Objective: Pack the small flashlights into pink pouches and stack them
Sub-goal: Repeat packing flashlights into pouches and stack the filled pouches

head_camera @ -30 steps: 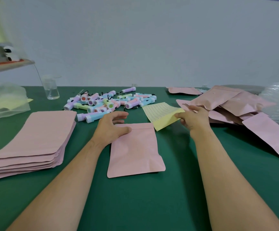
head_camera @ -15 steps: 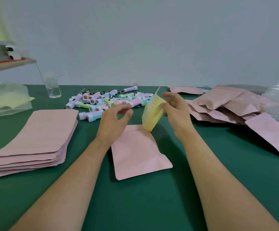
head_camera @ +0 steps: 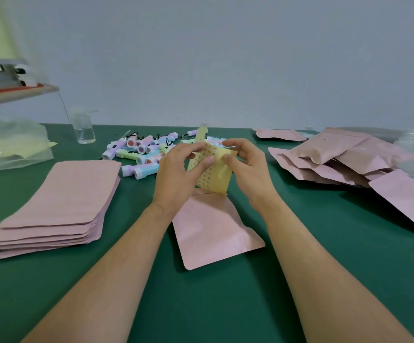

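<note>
So from my feed, both hands are up over the green table (head_camera: pixel 225 305) working a yellow sticker sheet (head_camera: pixel 213 173) covered in small dots. The left hand (head_camera: pixel 176 174) has thumb and fingers curled in, pinching the sheet's left side, and the right hand (head_camera: pixel 248 167) pinches its upper right edge, fingers bent. One pink pouch (head_camera: pixel 213 231) lies flat right under them, not touched by either hand. The flashlights (head_camera: pixel 141 154) sit in a pile just behind the hands, flat pouch stack (head_camera: pixel 57 206) off left, filled pouches (head_camera: pixel 344 157) heaped on the right.
</note>
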`<action>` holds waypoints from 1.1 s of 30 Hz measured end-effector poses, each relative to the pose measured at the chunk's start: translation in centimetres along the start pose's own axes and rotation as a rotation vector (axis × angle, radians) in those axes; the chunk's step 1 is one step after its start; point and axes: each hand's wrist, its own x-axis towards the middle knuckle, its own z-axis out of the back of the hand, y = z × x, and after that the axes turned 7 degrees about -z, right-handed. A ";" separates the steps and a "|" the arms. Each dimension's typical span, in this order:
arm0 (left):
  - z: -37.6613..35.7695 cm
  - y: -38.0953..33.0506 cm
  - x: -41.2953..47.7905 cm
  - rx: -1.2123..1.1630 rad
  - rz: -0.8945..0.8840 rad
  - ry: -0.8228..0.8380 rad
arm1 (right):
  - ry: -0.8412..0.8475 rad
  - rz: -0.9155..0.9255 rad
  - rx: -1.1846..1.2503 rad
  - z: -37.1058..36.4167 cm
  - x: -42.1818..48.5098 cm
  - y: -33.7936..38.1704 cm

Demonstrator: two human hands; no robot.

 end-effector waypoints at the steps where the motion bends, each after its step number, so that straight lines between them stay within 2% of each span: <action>1: 0.1 0.1 0.0 -0.009 0.012 -0.016 | -0.005 0.001 0.001 0.1 0.1 0.0; 9: 0.9 0.8 -0.3 0.020 0.137 -0.134 | -0.049 -0.041 0.047 1.1 0.5 0.0; 15: 1.0 0.3 0.0 0.080 0.084 -0.184 | -0.026 -0.013 0.023 0.9 0.3 0.3; 22: 1.3 0.6 0.4 0.061 0.158 -0.282 | -0.020 0.001 0.015 1.0 0.3 0.4; 33: 1.4 0.3 0.5 0.039 0.185 -0.238 | 0.016 0.046 -0.035 0.8 0.2 0.5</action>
